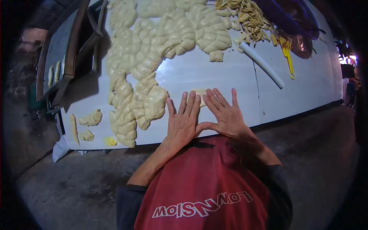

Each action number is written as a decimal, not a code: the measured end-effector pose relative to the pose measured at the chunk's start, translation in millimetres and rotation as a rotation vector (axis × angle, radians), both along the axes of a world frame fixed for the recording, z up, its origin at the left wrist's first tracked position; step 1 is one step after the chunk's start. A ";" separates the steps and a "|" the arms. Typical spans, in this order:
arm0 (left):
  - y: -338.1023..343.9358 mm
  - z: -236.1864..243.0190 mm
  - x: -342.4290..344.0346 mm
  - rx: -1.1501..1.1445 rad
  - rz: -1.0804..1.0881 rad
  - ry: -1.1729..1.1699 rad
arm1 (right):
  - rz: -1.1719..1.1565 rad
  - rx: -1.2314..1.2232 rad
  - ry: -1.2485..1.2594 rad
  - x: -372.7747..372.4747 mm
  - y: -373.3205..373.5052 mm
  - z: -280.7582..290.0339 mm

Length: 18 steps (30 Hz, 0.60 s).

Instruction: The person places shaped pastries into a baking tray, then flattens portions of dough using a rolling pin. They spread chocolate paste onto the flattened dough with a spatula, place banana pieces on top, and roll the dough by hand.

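My left hand (182, 120) and my right hand (226, 119) lie palms down side by side near the front of the white table (281, 107), fingers spread and extended. Their fingertips press on a small flat piece of pale dough (201, 101), mostly hidden under them. Just left of my left hand, a large mass of smooth, segmented dough (149, 103) spreads back across the table. Smaller dough scraps (89, 119) and a thin dough strip (74, 128) sit at the front left, with a little yellow lump (111, 141) beside the big mass.
Raised metal trays (69, 46) holding two small dough sticks (58, 71) stand at the left. At the back right are a white rolling rod (260, 64), a yellow plastic tool (287, 57), a heap of yellowish strips (253, 23) and a purple basin (287, 13).
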<state>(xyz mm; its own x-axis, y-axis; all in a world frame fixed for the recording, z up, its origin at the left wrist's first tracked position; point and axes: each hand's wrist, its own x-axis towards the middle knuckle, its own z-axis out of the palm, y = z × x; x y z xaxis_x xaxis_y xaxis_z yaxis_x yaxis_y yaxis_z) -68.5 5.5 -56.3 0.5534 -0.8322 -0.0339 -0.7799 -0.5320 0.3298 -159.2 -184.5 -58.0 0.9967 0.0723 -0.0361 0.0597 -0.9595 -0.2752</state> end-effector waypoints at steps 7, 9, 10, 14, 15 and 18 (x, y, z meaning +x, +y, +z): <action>1.5 3.2 12.0 -0.015 -0.008 -0.004 | 0.124 0.031 -0.013 8.0 3.0 -1.2; 0.8 3.6 9.0 0.008 0.005 -0.020 | 0.117 0.006 -0.010 5.4 1.4 1.6; -0.1 4.8 6.9 0.027 0.010 -0.037 | 0.101 -0.023 -0.006 4.1 -0.1 4.6; 9.5 -1.2 -10.9 0.020 -0.039 0.003 | 0.124 0.119 -0.060 17.8 -4.6 19.0; 6.0 -1.4 -12.6 -0.026 -0.014 0.018 | 0.122 0.045 -0.034 22.7 -3.0 7.7; 6.4 14.1 -10.3 0.008 -0.038 0.007 | 0.110 0.007 -0.047 15.9 -6.1 6.8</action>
